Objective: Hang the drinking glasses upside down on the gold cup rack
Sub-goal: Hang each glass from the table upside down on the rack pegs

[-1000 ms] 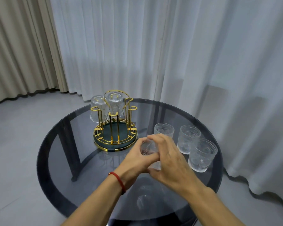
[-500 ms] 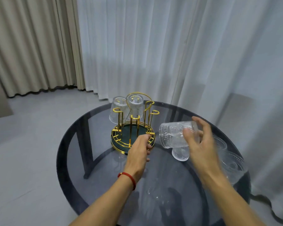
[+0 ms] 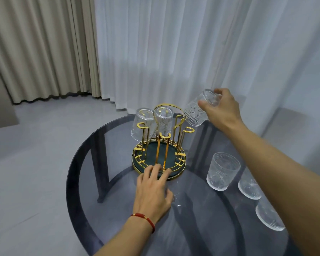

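Observation:
The gold cup rack (image 3: 160, 154) stands on a round dark glass table (image 3: 85, 174). Two clear glasses hang upside down on its far pegs, one at the left (image 3: 141, 123) and one in the middle (image 3: 163, 121). My right hand (image 3: 220, 109) grips a patterned glass (image 3: 198, 111) by its base, tilted mouth-down just above the rack's right rear peg. My left hand (image 3: 153, 191) rests on the table with its fingertips on the rack's front rim. Three upright glasses stand at the right: one nearest the rack (image 3: 223, 170), a second (image 3: 248, 187) and a third (image 3: 268, 217), both partly hidden by my right forearm.
White sheer curtains (image 3: 192, 52) hang close behind the table, and beige drapes (image 3: 41, 48) hang at the left. Grey floor lies to the left of the table. The table's dark frame shows through the glass top.
My right hand has lifted the glass up and back, turning it mouth-down over the rack's right side. My left hand has slid forward onto the rack's base rim.

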A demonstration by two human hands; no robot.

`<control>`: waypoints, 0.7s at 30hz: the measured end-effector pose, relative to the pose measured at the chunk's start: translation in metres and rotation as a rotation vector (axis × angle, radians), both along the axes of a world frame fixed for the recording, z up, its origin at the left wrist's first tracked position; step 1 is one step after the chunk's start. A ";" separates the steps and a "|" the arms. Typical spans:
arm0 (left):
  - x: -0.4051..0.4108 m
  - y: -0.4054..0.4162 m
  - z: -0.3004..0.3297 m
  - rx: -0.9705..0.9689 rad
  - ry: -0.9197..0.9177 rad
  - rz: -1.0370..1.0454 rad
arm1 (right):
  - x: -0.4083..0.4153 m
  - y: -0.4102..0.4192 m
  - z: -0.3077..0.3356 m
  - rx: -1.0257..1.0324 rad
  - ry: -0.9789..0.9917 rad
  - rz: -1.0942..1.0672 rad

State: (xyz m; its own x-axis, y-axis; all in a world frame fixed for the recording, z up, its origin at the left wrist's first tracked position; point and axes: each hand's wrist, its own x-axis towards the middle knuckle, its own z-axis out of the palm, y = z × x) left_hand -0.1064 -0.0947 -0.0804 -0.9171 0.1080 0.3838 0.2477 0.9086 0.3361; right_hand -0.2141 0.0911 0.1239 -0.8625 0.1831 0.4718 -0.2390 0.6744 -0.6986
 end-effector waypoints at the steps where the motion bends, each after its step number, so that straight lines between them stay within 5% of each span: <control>1: 0.000 0.000 0.000 0.000 0.003 0.002 | -0.005 -0.003 0.001 0.029 -0.011 0.018; 21: 0.002 0.001 0.003 -0.007 0.009 0.013 | -0.051 -0.011 -0.015 0.190 -0.381 0.368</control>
State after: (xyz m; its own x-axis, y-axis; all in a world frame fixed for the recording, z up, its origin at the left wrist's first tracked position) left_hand -0.1045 -0.0936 -0.0777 -0.9148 0.0984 0.3916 0.2387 0.9141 0.3277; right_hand -0.2653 0.0796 0.1085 -0.9694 -0.2197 0.1094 -0.2364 0.7165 -0.6563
